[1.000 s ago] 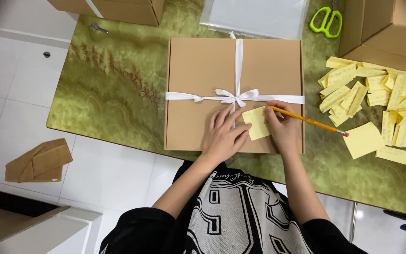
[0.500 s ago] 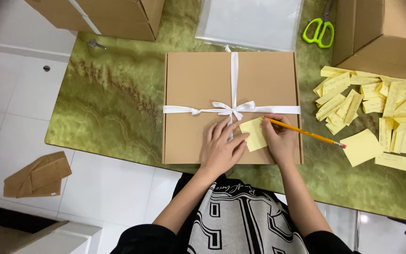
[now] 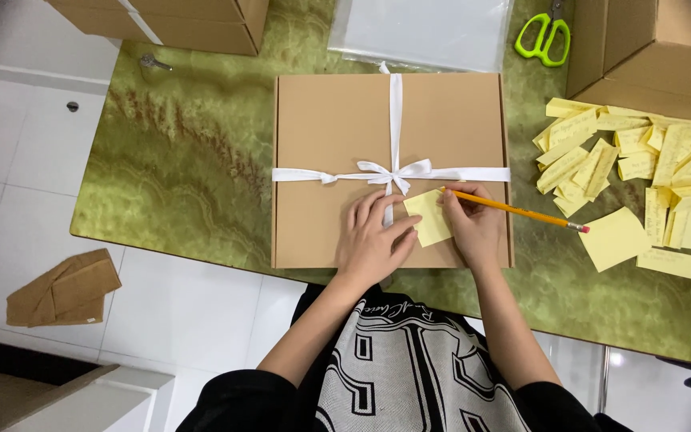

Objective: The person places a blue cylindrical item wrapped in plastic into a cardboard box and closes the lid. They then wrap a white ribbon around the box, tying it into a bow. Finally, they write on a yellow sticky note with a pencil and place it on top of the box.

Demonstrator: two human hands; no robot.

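Observation:
A flat brown cardboard box (image 3: 337, 128) tied with a white ribbon bow (image 3: 393, 172) lies on the green marbled table (image 3: 177, 176). A yellow sticky note (image 3: 429, 218) rests on the box's near right part. My left hand (image 3: 373, 244) lies flat on the box with its fingertips on the note's left edge. My right hand (image 3: 473, 228) grips a yellow pencil (image 3: 521, 210), its tip at the note's top corner and its eraser end pointing right.
A heap of yellow sticky notes (image 3: 641, 176) lies to the right of the box. Green-handled scissors (image 3: 545, 36) and a clear plastic sheet (image 3: 421, 32) sit at the back. Cardboard boxes stand at the back left (image 3: 169, 20) and back right (image 3: 657, 56). Folded cardboard (image 3: 61, 288) lies on the floor.
The view has shifted slightly. Both hands stay on the box, with the pencil tip remaining at the note.

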